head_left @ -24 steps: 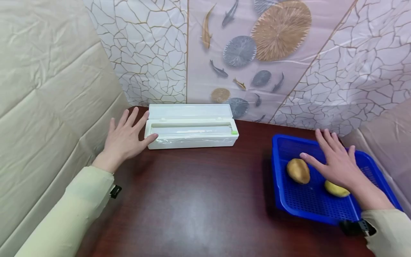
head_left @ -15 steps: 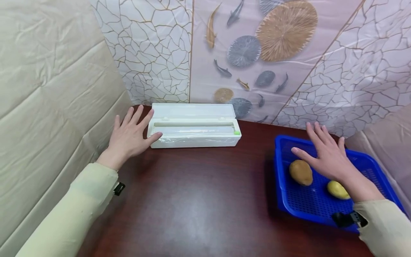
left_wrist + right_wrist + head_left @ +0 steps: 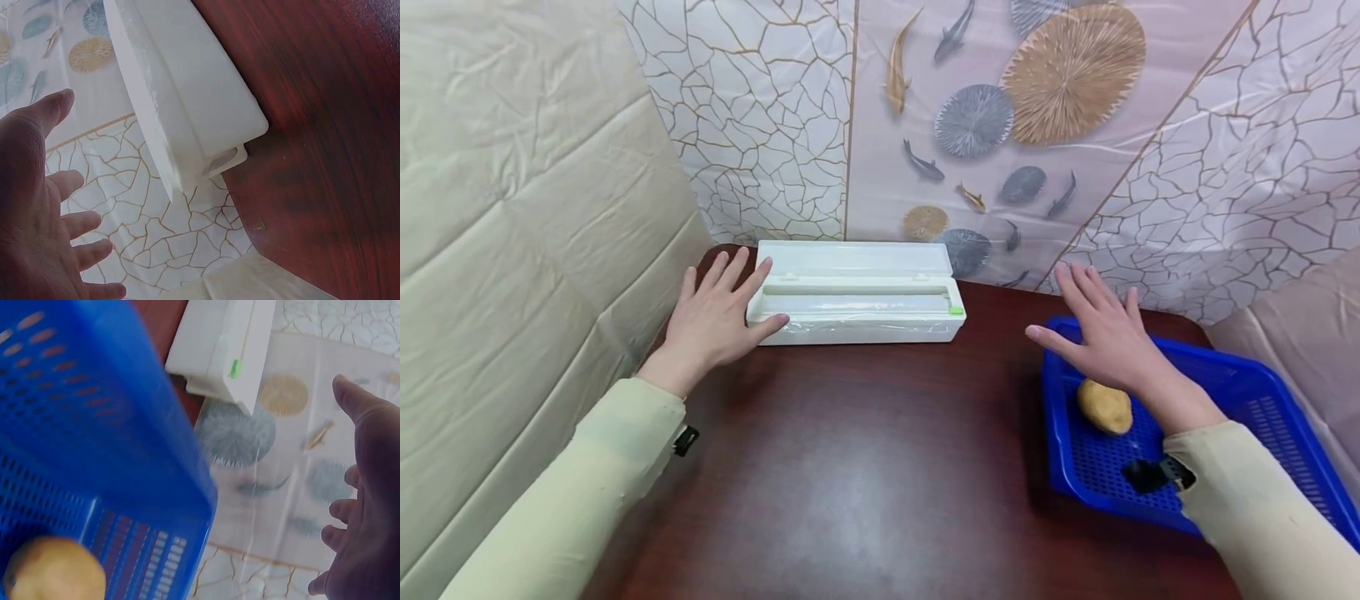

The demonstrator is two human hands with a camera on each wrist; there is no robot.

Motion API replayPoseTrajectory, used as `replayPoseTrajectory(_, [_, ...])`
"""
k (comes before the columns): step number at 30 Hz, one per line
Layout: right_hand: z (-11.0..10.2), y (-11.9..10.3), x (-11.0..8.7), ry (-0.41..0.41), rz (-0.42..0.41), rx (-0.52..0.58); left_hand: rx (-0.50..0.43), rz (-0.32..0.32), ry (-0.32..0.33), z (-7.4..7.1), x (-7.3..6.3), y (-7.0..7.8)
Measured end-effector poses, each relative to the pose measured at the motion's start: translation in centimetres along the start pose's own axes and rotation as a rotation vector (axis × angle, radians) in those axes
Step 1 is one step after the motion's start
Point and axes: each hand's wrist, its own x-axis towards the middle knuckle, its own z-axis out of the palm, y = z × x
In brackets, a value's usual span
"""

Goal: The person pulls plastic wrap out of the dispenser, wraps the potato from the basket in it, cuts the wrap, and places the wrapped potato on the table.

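Note:
A white plastic wrap dispenser (image 3: 865, 332) stands at the back of the table with its lid (image 3: 850, 258) raised. A roll of cling film (image 3: 857, 303) lies inside, and a small green slider (image 3: 956, 311) sits at the right end of its front edge. My left hand (image 3: 713, 321) is spread at the dispenser's left end, holding nothing. Over the far left part of a blue basket (image 3: 1056, 450) hovers my right hand (image 3: 1105, 337), fingers spread and nothing held. Partly beneath it lies a round brownish-yellow potato-like item (image 3: 1105, 408) in the basket.
The dark reddish-brown wooden table (image 3: 850, 467) runs between the hands. Beige padded walls stand on the left (image 3: 550, 208) and right (image 3: 1307, 308). A patterned backdrop (image 3: 775, 125) rises right behind the dispenser.
My right hand has moved left across the basket, toward the dispenser. Its forearm now covers the yellow item seen earlier. The left hand stays by the dispenser; the head view has shifted slightly.

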Motion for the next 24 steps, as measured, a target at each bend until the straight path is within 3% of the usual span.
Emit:
replayPoseTrajectory(10, [0.9, -3.6, 2.4, 0.048, -0.101, -0.008, 0.050, 0.065, 0.046, 1.3, 0.0, 0.9])
replayPoseTrajectory(24, [4.1, -6.8, 5.6, 0.031, -0.227, -0.090, 0.114, 0.146, 0.112, 3.0, 0.0, 1.1])
